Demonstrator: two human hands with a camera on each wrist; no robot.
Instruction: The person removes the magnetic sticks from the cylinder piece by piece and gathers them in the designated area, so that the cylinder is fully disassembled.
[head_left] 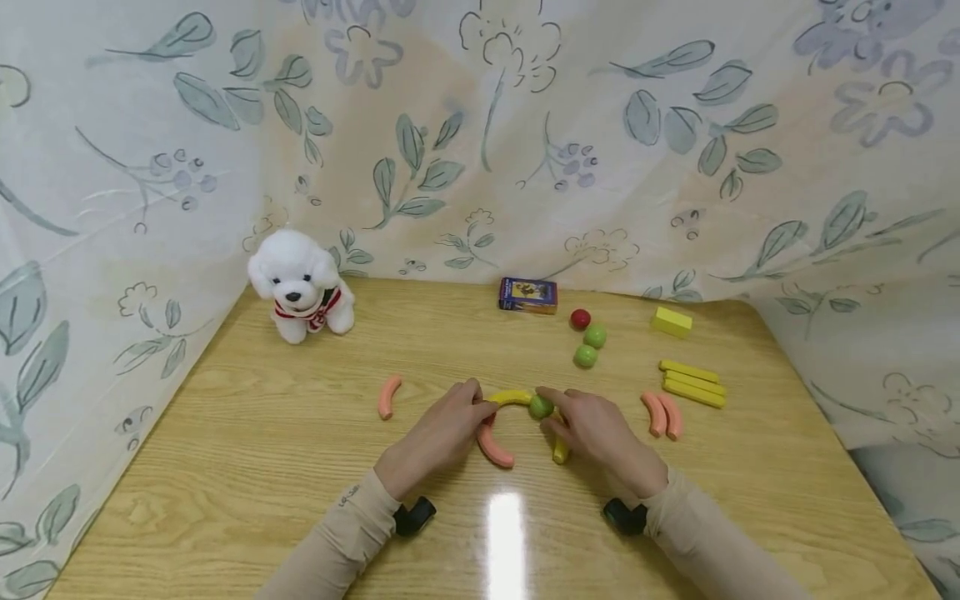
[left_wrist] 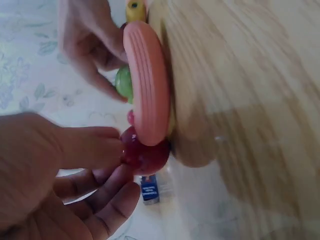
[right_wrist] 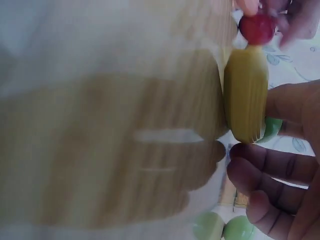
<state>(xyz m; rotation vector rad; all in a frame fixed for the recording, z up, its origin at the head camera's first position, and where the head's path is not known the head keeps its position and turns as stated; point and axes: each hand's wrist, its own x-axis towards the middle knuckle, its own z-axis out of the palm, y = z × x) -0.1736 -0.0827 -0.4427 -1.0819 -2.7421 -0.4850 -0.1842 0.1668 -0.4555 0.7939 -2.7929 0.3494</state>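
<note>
My left hand (head_left: 450, 421) pinches a red ball (left_wrist: 146, 152) between thumb and fingers. Against that ball lies one end of a ridged pink curved piece (left_wrist: 147, 82), its other end pointing toward me. A yellow curved piece (head_left: 512, 397) arches from the red ball to a green ball (head_left: 540, 407). Thumb and forefinger of my right hand (head_left: 600, 429) are on either side of the green ball. From under this hand a second yellow piece (right_wrist: 245, 95) extends toward me, partly hidden in the head view. Together these pieces form an arc open on my side.
A single pink piece (head_left: 389, 397) lies left; two pink pieces (head_left: 663, 415) and several yellow sticks (head_left: 693, 385) lie right. Farther back are two green balls (head_left: 587, 356), a red ball (head_left: 581, 319), a yellow block (head_left: 672, 322), a card box (head_left: 528, 296) and a white plush dog (head_left: 300, 287).
</note>
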